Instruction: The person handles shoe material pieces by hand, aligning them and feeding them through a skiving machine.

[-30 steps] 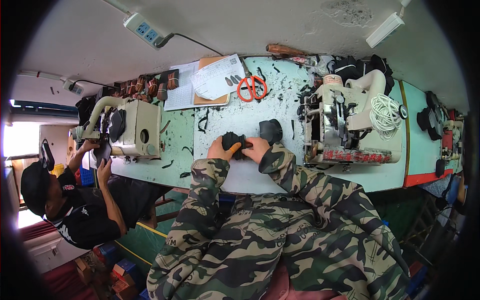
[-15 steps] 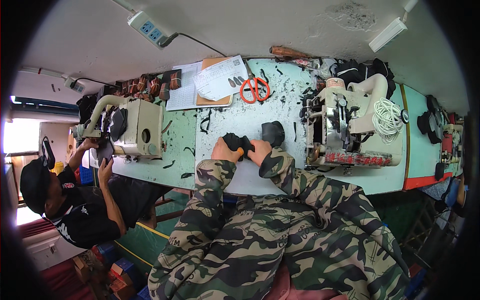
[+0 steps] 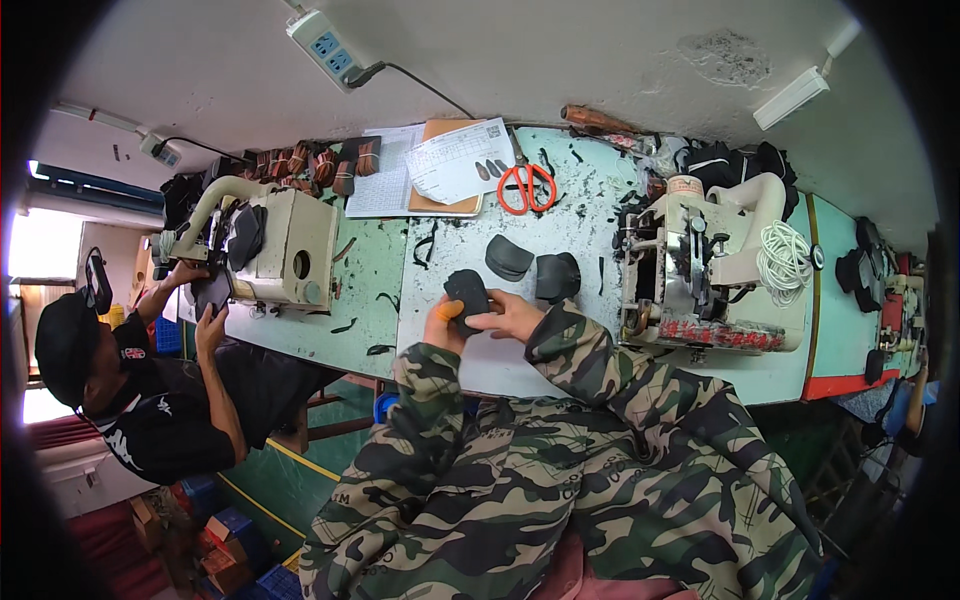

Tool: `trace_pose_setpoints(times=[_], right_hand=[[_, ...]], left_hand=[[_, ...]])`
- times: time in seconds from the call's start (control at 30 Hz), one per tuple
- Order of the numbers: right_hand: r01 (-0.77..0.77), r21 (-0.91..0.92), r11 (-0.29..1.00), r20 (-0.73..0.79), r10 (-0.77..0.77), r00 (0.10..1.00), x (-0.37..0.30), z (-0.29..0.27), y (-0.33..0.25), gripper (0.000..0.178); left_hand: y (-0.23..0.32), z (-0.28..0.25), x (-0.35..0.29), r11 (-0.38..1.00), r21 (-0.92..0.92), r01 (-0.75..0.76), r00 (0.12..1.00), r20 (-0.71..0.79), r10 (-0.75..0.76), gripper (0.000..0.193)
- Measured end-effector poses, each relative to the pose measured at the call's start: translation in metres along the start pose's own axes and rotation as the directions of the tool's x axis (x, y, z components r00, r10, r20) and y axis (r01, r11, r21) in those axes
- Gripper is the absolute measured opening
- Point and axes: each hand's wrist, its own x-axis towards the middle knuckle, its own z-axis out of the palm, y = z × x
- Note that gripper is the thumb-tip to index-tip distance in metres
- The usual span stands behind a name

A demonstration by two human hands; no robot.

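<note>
Over the near part of the table, a dark, rounded flat piece [image 3: 466,294], looking like a stack of leather or rubber cutouts, is gripped between my two hands. My left hand [image 3: 441,328], with an orange cover on one finger, closes on its left edge. At its lower right edge the fingers of my right hand [image 3: 511,318] pinch it. Just beyond lie two more dark stacks: one curved piece [image 3: 509,258] and, to its right, another [image 3: 557,276].
Orange-handled scissors [image 3: 527,188] lie beside printed papers [image 3: 458,165] at the back. A machine [image 3: 700,265] with coiled white cord stands right. Black scraps litter the table [image 3: 480,360]. At left, a person in black [image 3: 165,410] works at another machine [image 3: 290,250].
A dark stack that was between my hands now lies on the table beside the other one. My hands have shifted slightly down and left, holding a dark piece tilted up.
</note>
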Motion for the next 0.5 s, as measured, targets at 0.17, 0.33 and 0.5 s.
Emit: trace_pose_setpoints(times=[0.17,0.33,0.5], right_hand=[[0.156,-0.475,0.866,-0.257,-0.307,0.916,-0.032,-0.004,-0.013,0.067],[-0.166,-0.921,0.353,-0.257,-0.227,0.939,-0.051,-0.003,0.002,0.08],[-0.035,-0.905,0.425,-0.193,-0.335,0.922,-0.047,-0.017,0.035,0.071]], left_hand=[[-0.039,0.017,-0.026,0.982,0.172,-0.078,0.996,-0.039,0.086,0.045],[-0.064,0.027,-0.048,0.767,0.64,0.056,0.951,-0.269,0.154,0.039],[-0.054,0.018,-0.032,0.333,0.942,0.029,0.894,-0.173,0.413,0.04]])
